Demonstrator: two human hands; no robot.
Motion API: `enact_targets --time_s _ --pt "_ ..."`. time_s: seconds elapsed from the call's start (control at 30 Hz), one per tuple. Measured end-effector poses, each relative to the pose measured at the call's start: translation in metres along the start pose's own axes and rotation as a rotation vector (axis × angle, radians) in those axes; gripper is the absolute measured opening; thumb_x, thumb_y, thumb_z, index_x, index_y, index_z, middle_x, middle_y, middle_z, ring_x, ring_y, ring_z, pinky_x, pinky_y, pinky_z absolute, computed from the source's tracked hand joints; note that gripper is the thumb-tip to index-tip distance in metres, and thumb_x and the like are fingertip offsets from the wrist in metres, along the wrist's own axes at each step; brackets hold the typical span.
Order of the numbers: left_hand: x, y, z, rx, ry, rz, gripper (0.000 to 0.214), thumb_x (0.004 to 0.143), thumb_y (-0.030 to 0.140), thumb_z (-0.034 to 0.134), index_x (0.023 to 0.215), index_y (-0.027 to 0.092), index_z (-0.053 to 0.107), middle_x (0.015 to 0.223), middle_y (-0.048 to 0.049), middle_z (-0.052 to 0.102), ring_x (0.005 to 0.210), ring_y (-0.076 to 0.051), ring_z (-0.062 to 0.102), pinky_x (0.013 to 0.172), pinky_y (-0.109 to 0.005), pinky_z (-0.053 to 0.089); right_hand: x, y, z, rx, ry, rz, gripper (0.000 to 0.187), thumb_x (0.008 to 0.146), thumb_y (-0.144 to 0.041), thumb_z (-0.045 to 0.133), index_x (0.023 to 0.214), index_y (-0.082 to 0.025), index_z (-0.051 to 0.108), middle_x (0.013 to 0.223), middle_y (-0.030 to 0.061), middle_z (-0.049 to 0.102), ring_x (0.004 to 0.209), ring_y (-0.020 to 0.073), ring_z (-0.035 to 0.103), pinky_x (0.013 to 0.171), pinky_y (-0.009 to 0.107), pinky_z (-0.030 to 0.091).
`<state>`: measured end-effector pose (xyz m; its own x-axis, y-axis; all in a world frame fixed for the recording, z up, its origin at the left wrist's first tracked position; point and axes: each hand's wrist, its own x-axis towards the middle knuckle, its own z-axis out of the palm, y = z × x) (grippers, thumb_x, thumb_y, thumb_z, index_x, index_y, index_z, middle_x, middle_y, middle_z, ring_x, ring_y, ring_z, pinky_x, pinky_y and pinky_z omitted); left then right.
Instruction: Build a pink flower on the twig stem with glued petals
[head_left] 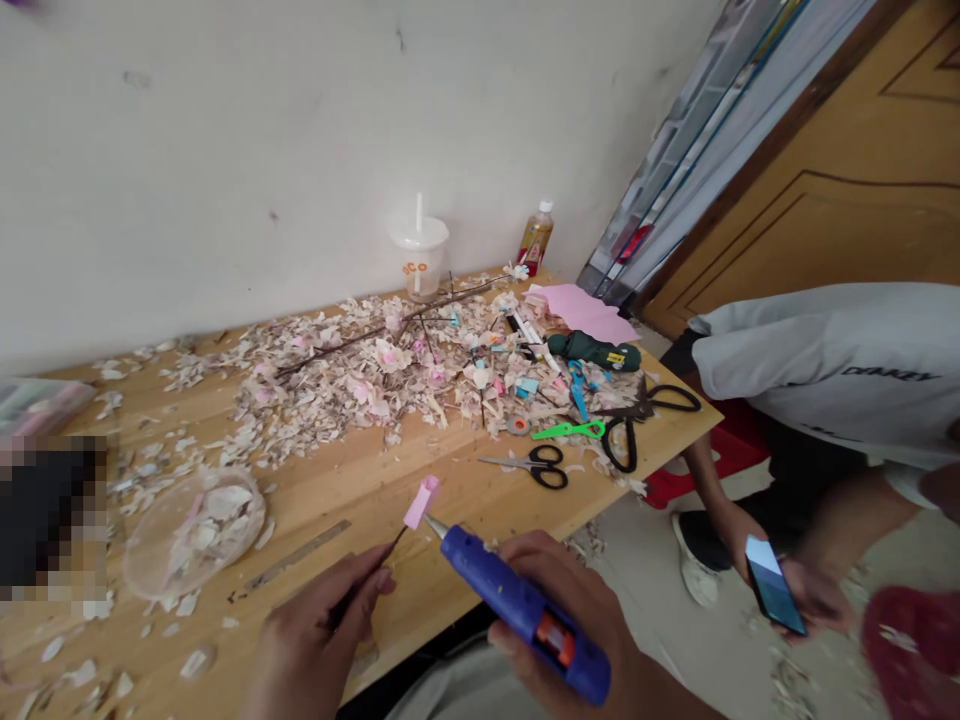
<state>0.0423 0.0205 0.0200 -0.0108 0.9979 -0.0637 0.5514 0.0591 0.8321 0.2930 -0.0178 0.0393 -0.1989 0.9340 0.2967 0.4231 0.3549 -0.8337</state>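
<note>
My left hand (330,620) pinches a thin dark stem, whose upper end carries a small rolled piece of pink paper (421,503). In my right hand (570,600) is a blue hot glue gun (495,585), gripped round its body. Its metal nozzle points up and left, close beside the pink paper; I cannot tell whether they touch. Just beyond lie black-handled scissors (536,463) and a bright green tool with a looped handle (570,431).
Pale scraps (337,390) cover much of the wooden table (322,490). A lidded plastic cup (420,255) and a drink bottle (535,238) stand by the wall. A clear plastic container (195,530) sits left. A person (832,370) sits at right, holding a phone (776,585).
</note>
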Motion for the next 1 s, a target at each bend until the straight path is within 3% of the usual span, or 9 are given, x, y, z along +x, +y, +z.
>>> enact_targets --time_s 0.1,0.23,0.63,1.0 --pt "-0.002 -0.001 0.0 -0.07 -0.019 -0.022 0.034 0.081 0.055 0.07 0.097 0.029 0.085 0.064 -0.0006 0.077 0.041 -0.012 0.057 0.04 -0.018 0.047 0.003 -0.001 0.002 -0.076 -0.058 -0.005 0.024 0.092 -0.023 0.064 0.113 -0.029 0.053 0.104 0.0022 0.068 0.093 0.0188 0.069 0.08 0.027 0.054" --pt "-0.005 -0.002 -0.001 -0.147 -0.042 -0.072 0.035 0.08 0.056 0.072 0.099 0.029 0.085 0.07 -0.0015 0.078 0.043 -0.01 0.056 0.042 -0.017 0.047 0.003 0.004 0.007 -0.047 -0.007 0.004 0.022 0.093 -0.023 0.064 0.113 -0.028 0.055 0.103 0.0031 0.068 0.096 0.0196 0.069 0.084 0.027 0.055" --pt "-0.011 0.008 -0.002 -0.364 -0.202 -0.386 0.065 0.064 0.076 0.075 0.099 0.022 0.085 0.062 -0.0024 0.068 0.041 -0.008 0.047 0.037 -0.019 0.038 -0.006 0.018 0.015 0.099 -0.008 0.045 0.023 0.094 -0.022 0.065 0.115 -0.028 0.057 0.104 0.0042 0.067 0.095 0.0198 0.068 0.083 0.029 0.054" --pt "-0.014 0.013 -0.001 -0.339 -0.239 -0.414 0.07 0.06 0.082 0.073 0.088 0.019 0.085 0.049 -0.0002 0.058 0.041 -0.008 0.042 0.039 -0.02 0.032 0.0 0.018 0.013 0.207 -0.007 0.06 0.011 0.096 -0.026 0.061 0.107 -0.026 0.059 0.097 0.0032 0.066 0.088 0.0191 0.066 0.079 0.03 0.052"
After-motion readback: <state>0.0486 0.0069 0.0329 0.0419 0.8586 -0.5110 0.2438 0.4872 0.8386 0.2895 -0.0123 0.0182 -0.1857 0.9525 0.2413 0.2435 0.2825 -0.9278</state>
